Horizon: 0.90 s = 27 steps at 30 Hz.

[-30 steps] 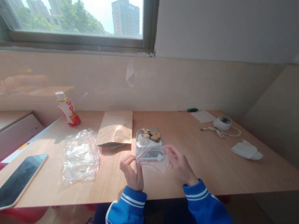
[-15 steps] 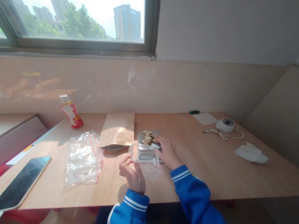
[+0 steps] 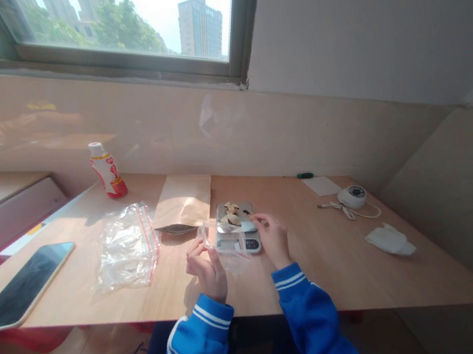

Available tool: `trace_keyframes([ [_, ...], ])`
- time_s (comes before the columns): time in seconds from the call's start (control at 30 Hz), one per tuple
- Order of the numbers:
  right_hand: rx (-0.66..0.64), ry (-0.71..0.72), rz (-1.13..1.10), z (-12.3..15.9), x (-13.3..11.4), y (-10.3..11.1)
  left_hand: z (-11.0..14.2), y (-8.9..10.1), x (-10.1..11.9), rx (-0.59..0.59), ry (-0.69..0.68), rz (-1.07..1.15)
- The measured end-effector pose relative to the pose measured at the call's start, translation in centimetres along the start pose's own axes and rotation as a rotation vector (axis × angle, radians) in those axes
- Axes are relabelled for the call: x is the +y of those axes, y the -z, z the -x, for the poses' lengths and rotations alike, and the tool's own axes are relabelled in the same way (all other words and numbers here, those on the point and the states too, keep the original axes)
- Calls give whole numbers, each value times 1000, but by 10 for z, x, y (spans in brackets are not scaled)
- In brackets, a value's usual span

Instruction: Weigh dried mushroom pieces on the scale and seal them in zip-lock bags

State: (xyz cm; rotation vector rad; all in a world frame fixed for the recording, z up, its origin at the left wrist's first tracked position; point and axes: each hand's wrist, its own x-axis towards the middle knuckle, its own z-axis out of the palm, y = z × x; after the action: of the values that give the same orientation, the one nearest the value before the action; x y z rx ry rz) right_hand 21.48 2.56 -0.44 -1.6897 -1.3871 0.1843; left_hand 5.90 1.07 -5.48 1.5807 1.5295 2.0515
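My left hand (image 3: 207, 270) pinches the edge of a small clear zip bag (image 3: 224, 240) and holds it open above the desk. My right hand (image 3: 271, 238) is pinched on a small brownish piece beside the bag's mouth. Just behind them a small silver scale (image 3: 240, 225) carries a pile of pale dried pieces (image 3: 230, 214). Blue sleeves with white stripes cover both wrists.
A stack of clear zip bags (image 3: 127, 251) lies left of the scale, a brown paper pouch (image 3: 183, 205) behind it. A red-and-white bottle (image 3: 106, 170) stands at the back left, a phone (image 3: 22, 287) at the left edge. A white round device with cable (image 3: 352, 196) and a crumpled tissue (image 3: 389, 238) lie to the right.
My right hand let go of the bag, reached to the pile on the scale and came back a little with a piece pinched. My left hand kept the bag.
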Motion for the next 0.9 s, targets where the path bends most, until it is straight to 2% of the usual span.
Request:
trace_keyframes([
  [0.1,64,-118,-312,-4,-22,10,-1,0,1,24,-3,-17],
  [0.2,-1,-124,-541,-5,-52,22,0,-1,1,15,11,-28],
  [0.3,-117,-78,-608,0,-76,29,1,-1,0,12,37,-24],
  [0.43,-296,-7,-529,10,-87,26,2,-2,0,17,70,16],
  [0.5,-308,25,-463,13,-86,22,2,-2,1,19,78,36],
  [0.67,-104,101,-351,7,-63,6,2,-2,0,-18,105,57],
  [0.8,-176,198,-188,-3,-30,-19,3,-3,-2,-29,136,87],
  [0.9,-229,266,-11,-5,-15,-36,2,-4,-3,-35,138,102],
])
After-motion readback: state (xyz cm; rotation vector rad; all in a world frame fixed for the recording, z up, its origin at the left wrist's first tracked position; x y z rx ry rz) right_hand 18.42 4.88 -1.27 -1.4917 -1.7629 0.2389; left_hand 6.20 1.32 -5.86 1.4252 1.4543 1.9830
